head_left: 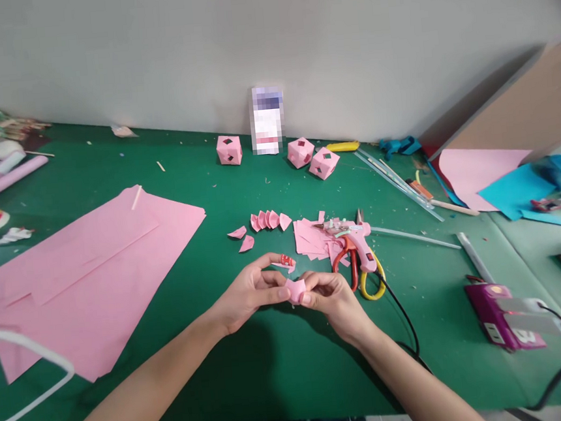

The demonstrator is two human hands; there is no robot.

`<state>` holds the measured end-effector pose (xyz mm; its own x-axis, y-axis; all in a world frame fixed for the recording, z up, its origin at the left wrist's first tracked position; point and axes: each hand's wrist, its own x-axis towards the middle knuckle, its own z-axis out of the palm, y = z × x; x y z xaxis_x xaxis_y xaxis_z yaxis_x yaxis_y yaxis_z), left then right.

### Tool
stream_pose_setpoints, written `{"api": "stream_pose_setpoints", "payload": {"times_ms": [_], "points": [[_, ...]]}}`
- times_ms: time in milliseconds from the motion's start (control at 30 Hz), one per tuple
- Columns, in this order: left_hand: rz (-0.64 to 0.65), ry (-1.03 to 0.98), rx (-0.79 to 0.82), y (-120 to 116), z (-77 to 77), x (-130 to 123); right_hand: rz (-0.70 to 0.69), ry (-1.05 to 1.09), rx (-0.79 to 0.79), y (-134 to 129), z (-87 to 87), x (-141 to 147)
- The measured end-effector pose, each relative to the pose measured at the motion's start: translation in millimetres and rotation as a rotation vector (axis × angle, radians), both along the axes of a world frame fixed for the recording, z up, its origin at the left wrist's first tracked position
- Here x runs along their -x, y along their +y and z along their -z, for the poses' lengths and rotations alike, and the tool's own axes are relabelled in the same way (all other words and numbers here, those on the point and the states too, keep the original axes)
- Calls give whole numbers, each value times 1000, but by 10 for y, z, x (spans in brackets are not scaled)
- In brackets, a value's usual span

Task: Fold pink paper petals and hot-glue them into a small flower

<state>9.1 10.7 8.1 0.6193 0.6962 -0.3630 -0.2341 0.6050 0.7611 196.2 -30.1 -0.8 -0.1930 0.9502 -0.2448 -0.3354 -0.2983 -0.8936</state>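
A small folded pink paper piece (296, 291) is pinched between my left hand (253, 291) and my right hand (334, 297), low over the table. The left index finger is stretched out above it, beside a small red-and-white item (287, 261). Just beyond my hands lies a row of curved pink paper pieces (272, 220), with two loose ones to its left. A stack of pink paper cut-outs (310, 239) sits to the right, partly under a pink glue gun (360, 241). Red-handled scissors and yellow-handled scissors (373, 289) lie beneath the gun.
Three pink paper cubes (229, 151) and a propped card (267, 120) stand near the wall. Large pink sheets (85, 280) cover the left side of the green table (201, 374). A purple power strip (498, 316) with cables lies at the right.
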Motion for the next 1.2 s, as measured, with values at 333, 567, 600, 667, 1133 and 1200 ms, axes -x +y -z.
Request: {"api": "stream_pose_setpoints", "payload": {"times_ms": [333, 567, 600, 667, 1133, 1200], "points": [[32, 15, -21, -12, 29, 7, -51, 17, 36, -6, -8, -3], [18, -7, 4, -5, 44, -13, -28, -25, 2, -21, -5, 3], [7, -15, 12, 3, 49, -15, -10, -38, 4, -20, 1, 9], [-14, -40, 33, 21, 68, -15, 7, -44, 21, -14, 11, 21], [-58, -88, 128, 48, 176, -6, -57, -23, 20, 6, 17, -32], [-40, -83, 120, 45, 176, -4, -54, -24, 11, 5, 12, -27]]}}
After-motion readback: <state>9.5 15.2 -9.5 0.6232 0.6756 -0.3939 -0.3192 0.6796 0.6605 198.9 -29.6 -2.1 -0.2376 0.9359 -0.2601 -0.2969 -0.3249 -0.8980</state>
